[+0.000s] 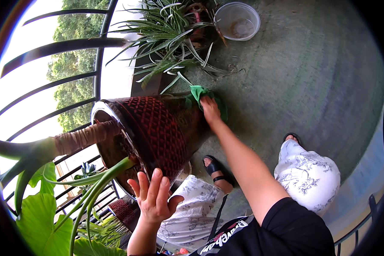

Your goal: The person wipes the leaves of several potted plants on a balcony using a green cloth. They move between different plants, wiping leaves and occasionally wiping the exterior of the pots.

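A large dark planter (147, 124) with a red diamond-patterned band stands before me, its rim towards the left of the head view. A thick ringed plant stem (86, 137) and long green leaf stalks (94, 184) rise out of it. My right hand (210, 110) presses a green cloth (197, 92) against the planter's lower side, near its base. Part of the cloth is hidden behind the hand. Beside the planter's rim, my left hand (153, 201) has its fingers spread and holds nothing; whether its fingertips touch the planter I cannot tell.
Beyond the planter, a spiky long-leaved plant (166, 41) spreads over the floor beside a clear plastic tub (238, 20). Black metal railings (99, 64) run along the left. A smaller red-patterned pot (123, 211) stands below the big one. My sandalled foot (216, 169) is close to the planter.
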A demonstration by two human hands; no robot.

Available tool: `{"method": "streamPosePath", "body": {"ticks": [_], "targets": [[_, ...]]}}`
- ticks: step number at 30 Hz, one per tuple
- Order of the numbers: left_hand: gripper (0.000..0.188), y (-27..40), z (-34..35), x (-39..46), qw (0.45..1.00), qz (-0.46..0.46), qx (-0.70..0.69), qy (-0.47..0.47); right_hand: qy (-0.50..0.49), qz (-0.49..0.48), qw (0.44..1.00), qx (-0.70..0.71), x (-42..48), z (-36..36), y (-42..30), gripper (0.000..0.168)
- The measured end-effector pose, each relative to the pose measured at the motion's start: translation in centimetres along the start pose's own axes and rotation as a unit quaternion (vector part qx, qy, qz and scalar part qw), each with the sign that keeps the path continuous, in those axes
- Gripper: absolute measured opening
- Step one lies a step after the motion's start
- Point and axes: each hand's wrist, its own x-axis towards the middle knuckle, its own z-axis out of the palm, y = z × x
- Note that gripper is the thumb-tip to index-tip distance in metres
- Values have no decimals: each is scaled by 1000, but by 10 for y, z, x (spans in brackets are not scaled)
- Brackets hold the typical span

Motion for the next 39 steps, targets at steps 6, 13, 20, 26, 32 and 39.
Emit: {"method": "streamPosePath", "body": {"ticks": [6, 13, 20, 26, 32, 39], "targets": [[60, 0, 2, 6, 1000, -19, -6, 11, 244, -117, 957, 106, -121, 58, -34, 42], [66, 4, 3, 11, 999, -35, 23, 19, 90, -252, 959, 97, -239, 33, -124, 45], [68, 6, 2, 24, 999, -19, 15, 32, 166, -149, 970, -96, -84, 49, 17, 50], [67, -2, 3, 17, 999, -35, -13, 36, 76, 194, 867, 452, -105, 23, -33, 76], [66, -3, 2, 22, 998, -14, -18, 54, -126, 213, 600, 761, -177, 37, -78, 74], [64, -9, -2, 25, 995, 16, -51, 86, -234, 129, 576, 773, -255, 31, -162, 64]]}}
